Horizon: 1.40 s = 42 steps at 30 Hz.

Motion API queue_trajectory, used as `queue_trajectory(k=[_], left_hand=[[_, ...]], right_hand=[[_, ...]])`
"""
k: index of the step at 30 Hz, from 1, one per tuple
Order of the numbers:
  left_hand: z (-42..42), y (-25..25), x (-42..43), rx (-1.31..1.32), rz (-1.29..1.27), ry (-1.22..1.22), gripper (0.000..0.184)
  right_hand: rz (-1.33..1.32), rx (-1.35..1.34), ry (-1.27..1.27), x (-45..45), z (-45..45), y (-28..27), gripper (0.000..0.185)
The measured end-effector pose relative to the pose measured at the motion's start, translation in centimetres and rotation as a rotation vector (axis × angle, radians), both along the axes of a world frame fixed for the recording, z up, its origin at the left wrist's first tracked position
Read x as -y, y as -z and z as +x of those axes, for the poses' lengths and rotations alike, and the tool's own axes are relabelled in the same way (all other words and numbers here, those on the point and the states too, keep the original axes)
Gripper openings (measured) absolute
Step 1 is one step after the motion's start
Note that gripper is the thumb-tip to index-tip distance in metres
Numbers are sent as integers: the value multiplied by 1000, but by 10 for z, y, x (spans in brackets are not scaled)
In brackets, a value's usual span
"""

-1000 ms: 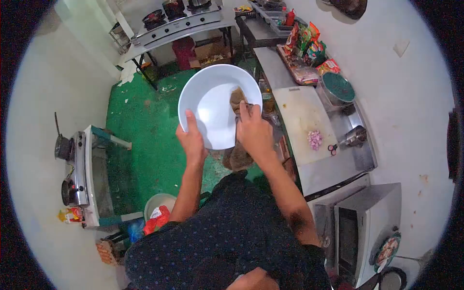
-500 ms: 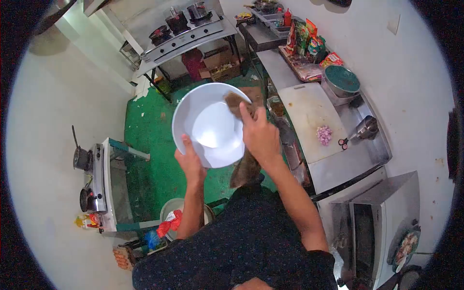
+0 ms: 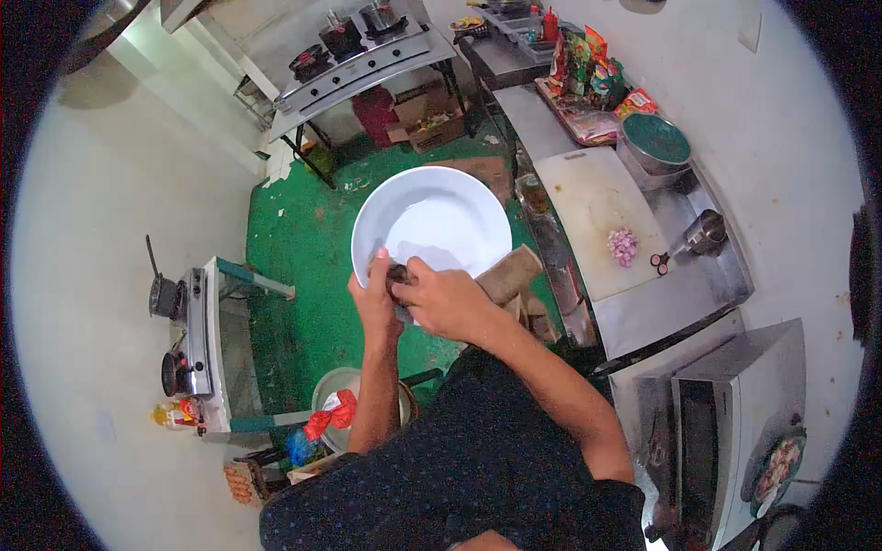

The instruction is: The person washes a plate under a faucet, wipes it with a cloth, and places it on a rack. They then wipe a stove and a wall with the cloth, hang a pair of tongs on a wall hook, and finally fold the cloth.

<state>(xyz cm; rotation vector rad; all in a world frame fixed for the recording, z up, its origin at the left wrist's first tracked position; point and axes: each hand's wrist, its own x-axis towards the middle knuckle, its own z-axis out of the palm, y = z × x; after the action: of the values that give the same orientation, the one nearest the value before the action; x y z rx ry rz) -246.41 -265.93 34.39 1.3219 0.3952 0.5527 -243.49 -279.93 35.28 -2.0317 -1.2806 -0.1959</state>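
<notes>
A round white bowl (image 3: 369,217) is held up in front of me, its inside facing me. My left hand (image 3: 375,301) grips its near-left rim, thumb over the edge. Close beside that thumb, my right hand (image 3: 452,301) is closed on a brown cloth (image 3: 511,273) and presses it to the near rim. Part of the cloth shows dark between the two hands, while the rest hangs to the right below the right wrist. The near rim is partly hidden by my fingers.
At right, a steel counter (image 3: 643,317) bears a white cutting board (image 3: 588,197) with chopped shallots (image 3: 622,247), scissors (image 3: 660,264) and a metal cup (image 3: 706,231). A stove (image 3: 358,73) stands at the back, another stove (image 3: 197,340) at left. A bucket (image 3: 335,381) sits below left.
My right hand and the cloth have moved from the bowl's far-right rim to the near rim beside my left hand. The bowl has shifted slightly right in view.
</notes>
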Motion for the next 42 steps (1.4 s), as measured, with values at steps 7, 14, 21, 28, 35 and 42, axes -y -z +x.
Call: queue_trajectory(k=[7,14,21,28,35,42], left_hand=[[-10,-12,20,-11,160,-23,40],[-14,-14,27,-81,88,-29,45],[-5,6,7,48,-13,-109,54],[2,7,11,-20,130,-10,63],[53,-25,50,40,40,187,52],[93,5,65,213,-7,190,36]], right_hand=[[-119,96,516,-6,11,-13,39],[-94,-65,449,9,16,-7,35],[-250,-121,237,36,-24,1,41],[-230,95,880,52,32,-8,52],[-149,178,606,43,55,-29,38],[-308,110,682,92,8,-25,41]])
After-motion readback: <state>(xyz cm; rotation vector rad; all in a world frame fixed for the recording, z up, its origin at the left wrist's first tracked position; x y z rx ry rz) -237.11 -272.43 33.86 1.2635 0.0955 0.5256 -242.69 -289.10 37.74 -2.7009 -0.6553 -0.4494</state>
